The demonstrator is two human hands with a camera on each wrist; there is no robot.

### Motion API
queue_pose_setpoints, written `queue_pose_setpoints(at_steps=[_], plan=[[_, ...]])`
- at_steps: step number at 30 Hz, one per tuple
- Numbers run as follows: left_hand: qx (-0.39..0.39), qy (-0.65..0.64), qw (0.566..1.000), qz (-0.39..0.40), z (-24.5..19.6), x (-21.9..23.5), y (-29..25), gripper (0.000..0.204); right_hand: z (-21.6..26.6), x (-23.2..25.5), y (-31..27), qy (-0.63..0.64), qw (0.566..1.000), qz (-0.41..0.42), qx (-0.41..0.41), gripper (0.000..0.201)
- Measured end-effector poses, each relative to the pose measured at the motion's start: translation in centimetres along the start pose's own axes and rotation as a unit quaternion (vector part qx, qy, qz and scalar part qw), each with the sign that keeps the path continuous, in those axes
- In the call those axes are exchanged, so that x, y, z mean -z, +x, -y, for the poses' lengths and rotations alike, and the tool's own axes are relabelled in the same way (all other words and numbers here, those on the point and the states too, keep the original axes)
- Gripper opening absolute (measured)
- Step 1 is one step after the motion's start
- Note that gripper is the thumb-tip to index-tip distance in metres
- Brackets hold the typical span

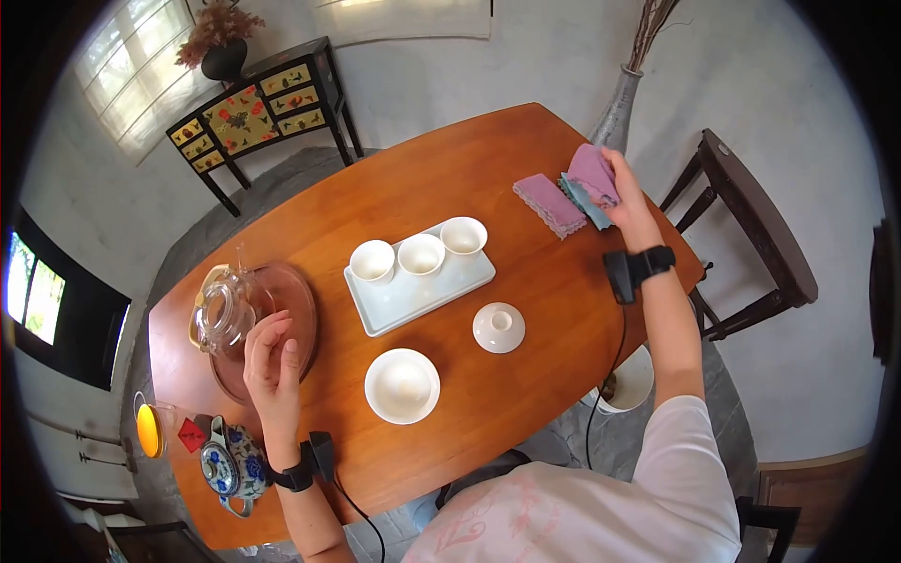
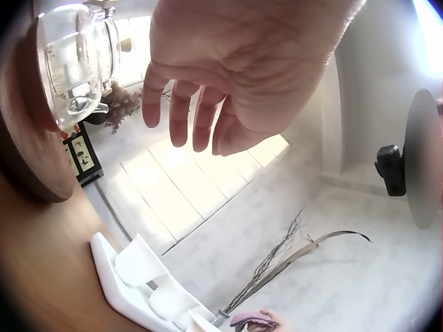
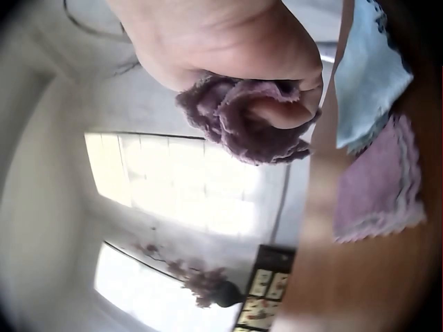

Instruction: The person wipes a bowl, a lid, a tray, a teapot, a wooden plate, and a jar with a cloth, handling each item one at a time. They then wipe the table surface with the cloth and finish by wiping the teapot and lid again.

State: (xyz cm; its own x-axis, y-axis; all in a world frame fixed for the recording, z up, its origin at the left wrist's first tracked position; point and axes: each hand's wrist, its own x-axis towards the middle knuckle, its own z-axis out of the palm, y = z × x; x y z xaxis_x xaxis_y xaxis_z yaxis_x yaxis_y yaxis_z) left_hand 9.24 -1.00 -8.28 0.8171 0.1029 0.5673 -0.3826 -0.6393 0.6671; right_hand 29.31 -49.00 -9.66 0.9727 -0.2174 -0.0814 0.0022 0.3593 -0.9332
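Note:
My right hand point(image 1: 623, 190) grips a folded purple cloth point(image 1: 592, 173) above the table's right end; in the right wrist view the cloth point(image 3: 239, 117) bunches around the fingers. Below it lie a light blue cloth point(image 1: 589, 208) and a second purple cloth point(image 1: 550, 205) with a scalloped edge. My left hand point(image 1: 272, 368) hovers with relaxed fingers and nothing in it, near the glass teapot point(image 1: 225, 314) on its round brown tray point(image 1: 305, 324). In the left wrist view the fingers point(image 2: 180, 114) hang loosely.
Mid-table, a pale rectangular tray point(image 1: 422, 305) bears three white cups point(image 1: 420, 254). Nearer me are a white bowl point(image 1: 402, 386) and an upturned white lid point(image 1: 499, 327). A blue floral teapot point(image 1: 235, 466) and a yellow-lidded jar point(image 1: 150, 431) stand left. A bin point(image 1: 627, 383) is below the table's right edge.

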Motion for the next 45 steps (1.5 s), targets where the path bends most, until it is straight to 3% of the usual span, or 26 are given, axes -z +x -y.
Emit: queue_pose_setpoints(at_steps=[1,4,6,8,9,10,12,13,18,20,24,30,33,35,36,37,38,39,40,42,43,44,45], plan=[[0.007,-0.017,1.000,0.008,-0.1,-0.1,0.0,0.017,1.0,-1.4,-2.4,0.032,0.997,0.071,-0.017,0.018],[0.065,-0.071,0.993,0.070,-0.4,-0.2,-0.3,0.028,1.0,-5.6,-8.7,-0.012,0.997,0.079,0.016,0.028],[0.129,-0.192,0.962,0.145,-0.7,-0.2,-0.8,0.041,0.3,-7.1,-11.6,-0.033,0.988,0.148,-0.007,0.028],[0.109,-0.155,0.945,0.267,-0.6,0.5,-1.2,0.052,-1.2,-8.3,-14.3,-0.048,0.975,0.216,-0.036,0.030],[0.121,-0.129,0.927,0.331,-0.9,0.7,-1.4,0.072,-1.8,-8.9,-15.7,-0.046,0.977,0.204,-0.043,0.032],[0.137,-0.123,0.928,0.325,-1.2,0.6,-1.9,0.072,-2.1,-9.3,-16.7,-0.046,0.980,0.190,-0.045,0.034],[0.077,-0.034,0.899,0.430,-1.9,0.4,-2.8,0.097,-3.2,-9.9,-18.2,-0.035,0.975,0.208,-0.066,0.033],[0.083,-0.029,0.897,0.433,-1.8,-0.1,-3.3,0.110,-3.9,-10.0,-18.7,-0.043,0.971,0.222,-0.075,0.031],[0.125,-0.090,0.903,0.402,-1.3,-3.1,-5.0,0.115,-5.8,-11.1,-19.9,-0.022,0.965,0.247,-0.085,0.026],[0.080,-0.077,0.922,0.370,-0.5,-4.1,-5.3,0.117,-6.2,-10.8,-20.0,-0.027,0.962,0.256,-0.095,0.027],[0.110,-0.137,0.918,0.355,-0.8,-4.8,-4.9,0.117,-7.6,-10.6,-20.5,-0.064,0.958,0.263,-0.089,0.029],[0.114,-0.147,0.925,0.333,-1.0,-6.0,-4.3,0.108,-10.1,-11.5,-21.7,-0.149,0.933,0.320,-0.070,0.030],[0.153,-0.176,0.921,0.312,-2.1,-5.1,-3.3,0.102,-8.9,-12.1,-21.2,-0.099,0.951,0.285,-0.066,0.032],[0.143,-0.265,0.929,0.216,-3.2,-3.8,-2.1,0.090,-5.9,-13.0,-20.9,-0.041,0.963,0.259,-0.068,0.036],[0.138,-0.262,0.931,0.213,-3.8,-3.4,-1.4,0.090,-6.0,-13.5,-20.9,-0.038,0.962,0.263,-0.063,0.036],[0.147,-0.314,0.924,0.163,-4.4,-3.2,-0.7,0.086,-6.3,-14.2,-21.0,-0.134,0.953,0.229,0.144,0.038],[0.154,-0.366,0.911,0.113,-5.0,-3.0,-0.1,0.082,-6.5,-14.9,-21.3,-0.221,0.895,0.181,0.344,0.041],[0.183,-0.444,0.872,0.093,-5.8,-3.1,0.2,0.080,-6.8,-15.5,-21.7,-0.295,0.831,0.230,0.412,0.043],[0.177,-0.444,0.874,0.093,-6.0,-3.4,0.3,0.080,-7.0,-16.5,-22.4,-0.293,0.829,0.228,0.418,0.043],[0.222,-0.581,0.779,0.074,-6.1,-4.1,0.1,0.080,-7.3,-18.6,-23.5,-0.343,0.692,0.228,0.593,0.044],[0.228,-0.587,0.774,0.066,-6.1,-4.1,0.0,0.083,-7.2,-18.7,-23.1,-0.343,0.691,0.224,0.596,0.044],[0.223,-0.586,0.776,0.069,-6.1,-4.0,0.2,0.083,-6.9,-18.8,-22.4,-0.306,0.718,0.246,0.575,0.045],[0.198,-0.559,0.802,0.071,-6.0,-3.9,0.2,0.085,-6.8,-18.8,-22.1,-0.270,0.743,0.267,0.551,0.046]])
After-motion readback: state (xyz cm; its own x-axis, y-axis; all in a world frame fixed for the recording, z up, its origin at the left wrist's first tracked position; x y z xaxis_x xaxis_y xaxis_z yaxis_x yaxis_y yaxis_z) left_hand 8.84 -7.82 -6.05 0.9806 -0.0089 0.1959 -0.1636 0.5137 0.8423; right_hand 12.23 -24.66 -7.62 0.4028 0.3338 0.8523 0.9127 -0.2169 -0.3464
